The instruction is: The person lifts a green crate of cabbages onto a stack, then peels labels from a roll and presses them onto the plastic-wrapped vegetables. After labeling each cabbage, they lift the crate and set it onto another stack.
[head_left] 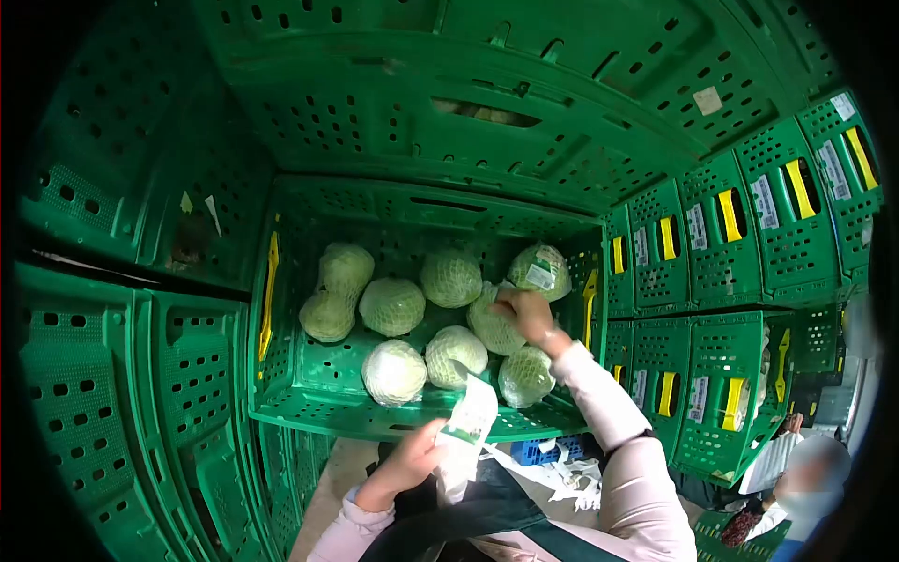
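Green perforated crates fill the frame: a wall of them across the top point(468, 103), more down the left edge point(84, 403), and folded stacks with yellow handles at the right point(730, 225). In the middle sits one open crate point(318, 412), tilted toward the viewer, holding nine cabbages in clear wrap.

The cabbages lie in loose rows. Two touch each other at the crate's left point(332, 290), and one at the upper right carries a white label point(538, 271). The touched cabbage point(487, 330) lies right of centre in the crate, with one neighbour point(456, 353) just to its lower left and another point(525, 376) just below it.

The right hand point(527, 317) reaches in from the lower right of the frame, its pale sleeve running up along the crate's right side. Its fingers are bunched and bent down onto the top of that cabbage. Whether they grip the wrap or only press on it cannot be told.

The left hand point(407, 464) is low in the centre of the frame, outside the crate's front rim, closed around a white and green label strip point(471, 420). The strip stands up and slants toward the upper right. The touched cabbage lies up and to the right of this hand, across the rim, so the right hand is far nearer to it.

At the lower right corner another person point(805, 478) is partly in view.
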